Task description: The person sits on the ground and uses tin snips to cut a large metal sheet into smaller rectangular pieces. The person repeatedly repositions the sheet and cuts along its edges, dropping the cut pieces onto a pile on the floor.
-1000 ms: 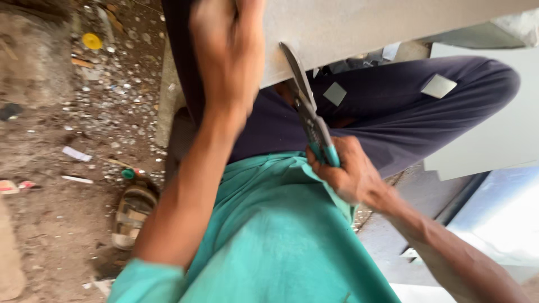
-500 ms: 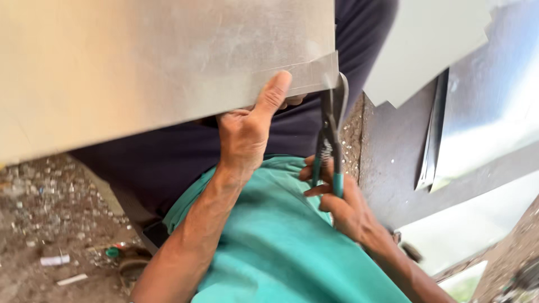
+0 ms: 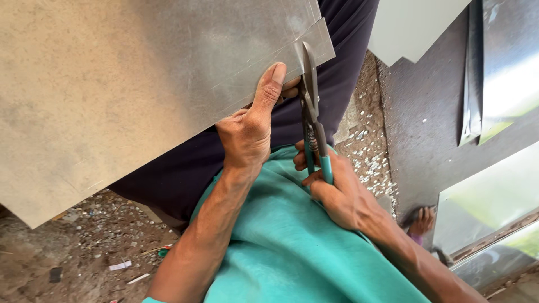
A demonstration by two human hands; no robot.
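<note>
Head view: metal sheet (image 3: 140, 84) pinched by left hand (image 3: 247, 132); snips (image 3: 310, 106) clasped by right hand (image 3: 337, 191). Thumb close to blades; a cut is judged possible.

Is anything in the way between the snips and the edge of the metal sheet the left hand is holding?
Nothing visible. The snips in the right hand already meet the metal sheet at its edge. The left hand pinches the sheet just beside the blades, thumb close to them but not across them.
</note>
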